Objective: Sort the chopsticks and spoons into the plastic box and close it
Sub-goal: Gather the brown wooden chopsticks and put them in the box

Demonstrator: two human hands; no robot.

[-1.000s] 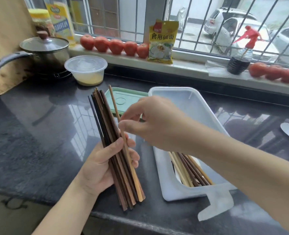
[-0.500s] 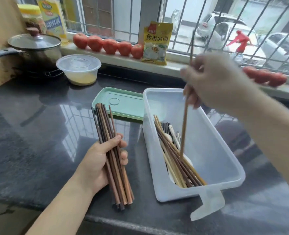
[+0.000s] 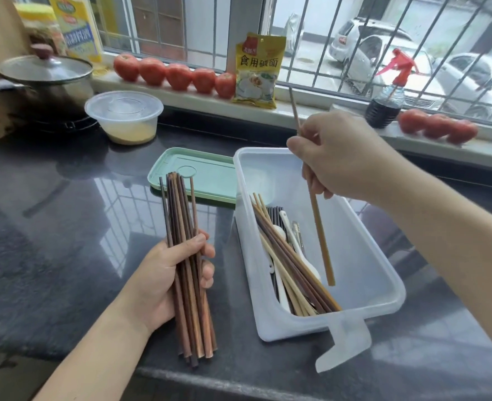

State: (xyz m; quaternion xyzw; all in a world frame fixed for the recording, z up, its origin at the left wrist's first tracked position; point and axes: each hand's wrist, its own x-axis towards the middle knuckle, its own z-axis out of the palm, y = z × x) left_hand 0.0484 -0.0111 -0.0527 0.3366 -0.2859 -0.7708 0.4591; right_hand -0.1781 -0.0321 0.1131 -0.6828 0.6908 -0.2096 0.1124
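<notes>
On the dark counter (image 3: 65,256) sits the plastic box (image 3: 377,273), lid off, chopsticks and spoons (image 3: 285,264) lying inside. Left hand (image 3: 166,282) grips a dark bundle (image 3: 185,227) beside it; right hand (image 3: 343,160) pinches one pale chopstick (image 3: 321,244), tip down inside the box.

Home kitchen. Evidence: dark polished stone countertop (image 3: 51,241), lidded pot (image 3: 48,73) on a stove burner at left, lidded plastic tub (image 3: 123,117) with food in it beside it. Windowsill holds a row of tomatoes (image 3: 175,75), a yellow food packet (image 3: 257,70), a spray bottle (image 3: 388,99) of dark liquid, and condiment containers (image 3: 62,27). Barred window looks onto parked cars (image 3: 383,53), so residential street.
</notes>
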